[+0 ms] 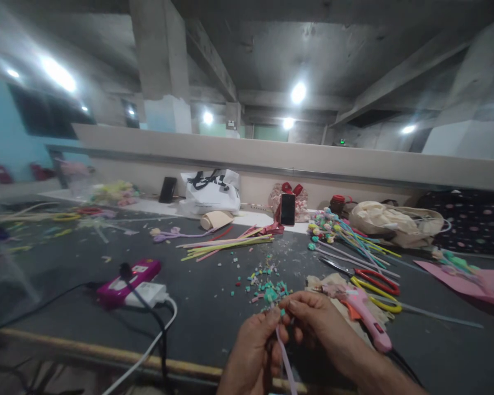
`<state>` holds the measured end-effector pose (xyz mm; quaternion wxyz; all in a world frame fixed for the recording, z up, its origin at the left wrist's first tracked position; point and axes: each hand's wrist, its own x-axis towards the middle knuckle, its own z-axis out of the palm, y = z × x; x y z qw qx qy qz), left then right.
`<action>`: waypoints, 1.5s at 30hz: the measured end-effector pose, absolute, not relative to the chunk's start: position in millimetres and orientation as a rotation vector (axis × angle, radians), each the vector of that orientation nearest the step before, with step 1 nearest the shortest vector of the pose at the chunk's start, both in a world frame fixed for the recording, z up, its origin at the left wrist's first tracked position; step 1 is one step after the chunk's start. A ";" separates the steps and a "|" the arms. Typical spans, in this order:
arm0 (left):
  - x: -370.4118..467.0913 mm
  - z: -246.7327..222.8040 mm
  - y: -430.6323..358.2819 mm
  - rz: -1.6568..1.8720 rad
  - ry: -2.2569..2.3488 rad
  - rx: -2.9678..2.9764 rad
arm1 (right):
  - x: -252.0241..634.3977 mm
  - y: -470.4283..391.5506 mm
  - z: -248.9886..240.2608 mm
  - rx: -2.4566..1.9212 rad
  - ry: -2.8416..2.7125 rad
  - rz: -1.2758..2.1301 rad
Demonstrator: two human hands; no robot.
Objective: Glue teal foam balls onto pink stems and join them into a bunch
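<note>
Close to the table's front, my left hand (255, 343) is closed on a pale lilac pipe cleaner (286, 362), whose lower end hangs toward me. My right hand (319, 318) meets it at the upper end, thumb and fingers pinched around a small teal piece (282, 312). How the piece sits against the stem is hidden by the fingertips. Just beyond the hands lies a scatter of teal clippings (271, 291) with pink and yellow bits. A pink glue gun (366, 315) rests on a cloth right beside my right hand.
Red-handled scissors (376, 280) and yellow-handled scissors (374, 296) lie at the right. Farther back are loose pipe cleaners (226, 247), finished-looking colourful stems (325, 225) and an upright phone (287, 209). A magenta power strip (129, 282) with cables is at the left.
</note>
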<state>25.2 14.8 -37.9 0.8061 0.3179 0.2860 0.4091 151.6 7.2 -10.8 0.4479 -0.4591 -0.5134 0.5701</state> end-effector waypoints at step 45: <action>24.6 -25.8 3.2 0.757 1.452 1.881 | 163.2 -13.3 -7.5 -1.266 -1.854 0.446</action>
